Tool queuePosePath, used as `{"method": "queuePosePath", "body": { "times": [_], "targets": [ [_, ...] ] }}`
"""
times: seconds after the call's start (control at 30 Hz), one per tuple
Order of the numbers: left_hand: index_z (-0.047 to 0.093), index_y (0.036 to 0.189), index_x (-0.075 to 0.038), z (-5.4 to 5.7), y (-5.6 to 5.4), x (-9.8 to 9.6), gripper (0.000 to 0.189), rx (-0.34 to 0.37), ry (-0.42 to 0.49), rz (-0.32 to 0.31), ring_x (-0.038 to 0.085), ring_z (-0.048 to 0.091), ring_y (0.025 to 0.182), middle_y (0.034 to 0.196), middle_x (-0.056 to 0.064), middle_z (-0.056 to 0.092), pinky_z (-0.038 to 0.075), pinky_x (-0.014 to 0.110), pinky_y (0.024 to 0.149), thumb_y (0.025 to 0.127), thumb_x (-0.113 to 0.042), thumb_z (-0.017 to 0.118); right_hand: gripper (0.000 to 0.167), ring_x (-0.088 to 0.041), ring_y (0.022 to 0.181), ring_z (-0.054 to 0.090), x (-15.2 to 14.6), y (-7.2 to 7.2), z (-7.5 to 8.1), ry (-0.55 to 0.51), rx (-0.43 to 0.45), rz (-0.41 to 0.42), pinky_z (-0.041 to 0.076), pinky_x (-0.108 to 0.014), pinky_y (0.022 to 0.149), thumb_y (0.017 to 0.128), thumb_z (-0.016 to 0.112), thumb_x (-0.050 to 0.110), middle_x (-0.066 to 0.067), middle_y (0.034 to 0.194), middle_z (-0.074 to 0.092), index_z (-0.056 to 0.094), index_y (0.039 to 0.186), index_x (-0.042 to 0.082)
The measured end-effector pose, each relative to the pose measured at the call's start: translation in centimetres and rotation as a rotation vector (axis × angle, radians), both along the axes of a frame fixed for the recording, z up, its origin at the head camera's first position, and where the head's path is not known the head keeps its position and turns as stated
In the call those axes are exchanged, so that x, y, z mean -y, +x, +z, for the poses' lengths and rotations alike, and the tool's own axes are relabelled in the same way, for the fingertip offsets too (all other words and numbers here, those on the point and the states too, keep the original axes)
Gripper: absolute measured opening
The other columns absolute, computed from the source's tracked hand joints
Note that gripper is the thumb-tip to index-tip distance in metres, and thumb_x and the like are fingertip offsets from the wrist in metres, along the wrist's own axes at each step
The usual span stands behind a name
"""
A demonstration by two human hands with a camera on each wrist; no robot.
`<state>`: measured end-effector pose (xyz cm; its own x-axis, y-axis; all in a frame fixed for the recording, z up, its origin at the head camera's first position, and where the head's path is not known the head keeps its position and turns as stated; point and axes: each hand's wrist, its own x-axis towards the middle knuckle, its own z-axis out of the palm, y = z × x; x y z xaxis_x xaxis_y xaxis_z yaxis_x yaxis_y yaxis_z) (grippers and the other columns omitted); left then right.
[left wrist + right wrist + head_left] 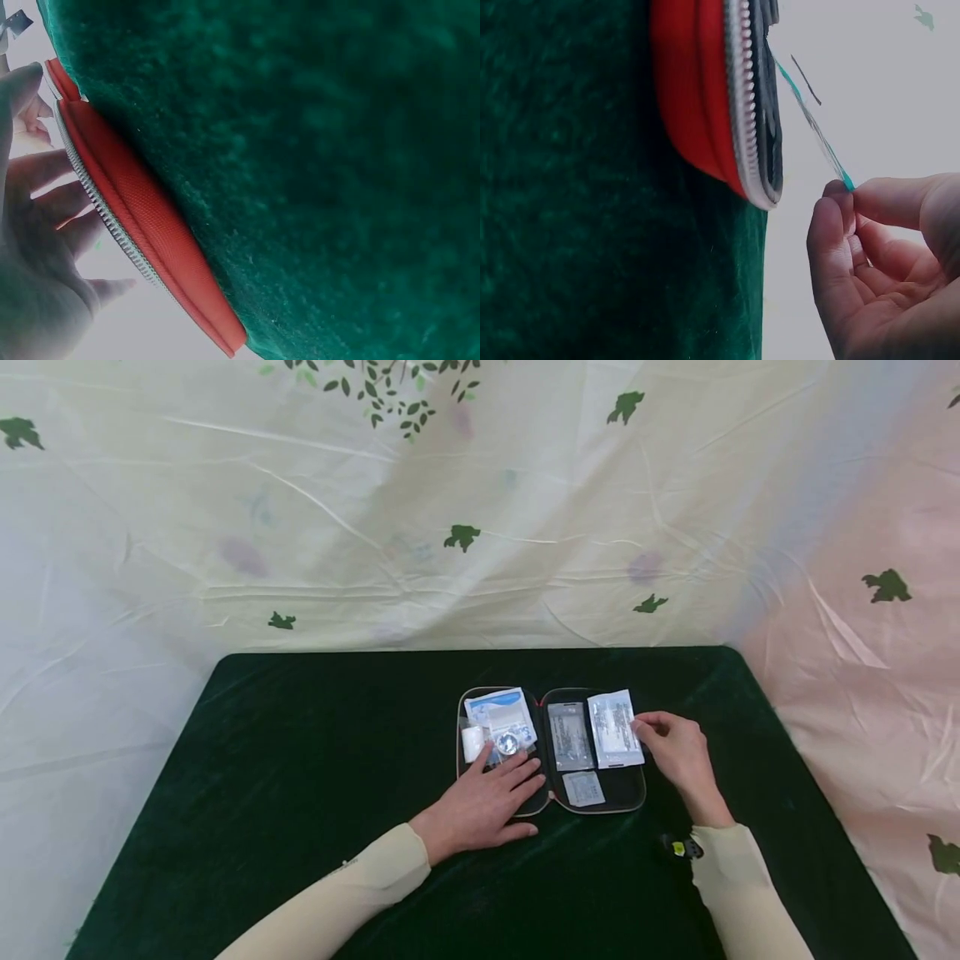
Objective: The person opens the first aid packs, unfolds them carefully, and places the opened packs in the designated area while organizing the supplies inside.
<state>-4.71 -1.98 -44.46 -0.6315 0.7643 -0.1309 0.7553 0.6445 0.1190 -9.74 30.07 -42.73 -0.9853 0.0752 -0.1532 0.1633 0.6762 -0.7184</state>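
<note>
On the green-covered table point(285, 777), as the head view showed, a zippered case point(624, 791) lay open like a book, its two dark-lined halves side by side. The person's right hand point(678, 752) pinched the right edge of a white printed packet point(616, 729) at the upper right of the right half. Just left of it was a grey packet point(570, 737), with a small square packet point(583, 789) below. The left hand point(483, 802) spread its straight fingers over the lower part of the left half, near a round silvery disc point(507, 743) and a white roll point(473, 744); a blue-and-white packet point(501, 699) lay above these. Pale sleeves point(360, 881) covered both forearms. In the left wrist view, the case's red shell point(157, 202) and zipper teeth point(115, 221) ran diagonally, the left hand's fingers splayed beyond them; whether they pressed on anything could not be told. In the right wrist view, the fingertips point(885, 201) nipped the white printed packet, seen nearly edge-on, its gripped edge clear of the case's rim.
</note>
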Motion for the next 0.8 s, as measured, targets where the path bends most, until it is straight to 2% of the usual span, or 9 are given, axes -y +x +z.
{"method": "queuePosePath", "body": {
  "times": [0.5, 0.8],
  "targets": [
    [0.036, 0.162, -0.023, -0.1, 0.1, 0.1, 0.076, 0.017, -0.002, -0.001, 0.021, 0.019, 0.157, 0.170, 0.001, 0.027, 0.012, 0.061, 0.124, 0.102, -0.069, 0.042, 0.036, -0.028, 0.090, 0.062, -0.4, -0.6, -0.5, 0.043, 0.030, 0.012, 0.048, -0.033, 0.071, 0.108, 0.056, 0.026, -0.022, 0.112, 0.067, 0.066, 0.128, -0.003],
    [0.035, 0.163, -0.023, -0.2, 0.1, 0.1, 0.076, 0.022, 0.005, -0.004, 0.021, 0.018, 0.158, 0.170, 0.001, 0.026, 0.011, 0.061, 0.124, 0.102, -0.068, 0.043, 0.039, -0.030, 0.096, 0.066, -0.2, -1.1, -0.5, 0.025, 0.093, 0.032, 0.050, -0.032, 0.074, 0.108, 0.055, 0.027, -0.025, 0.119, 0.065, 0.064, 0.130, -0.004]
  ]
}}
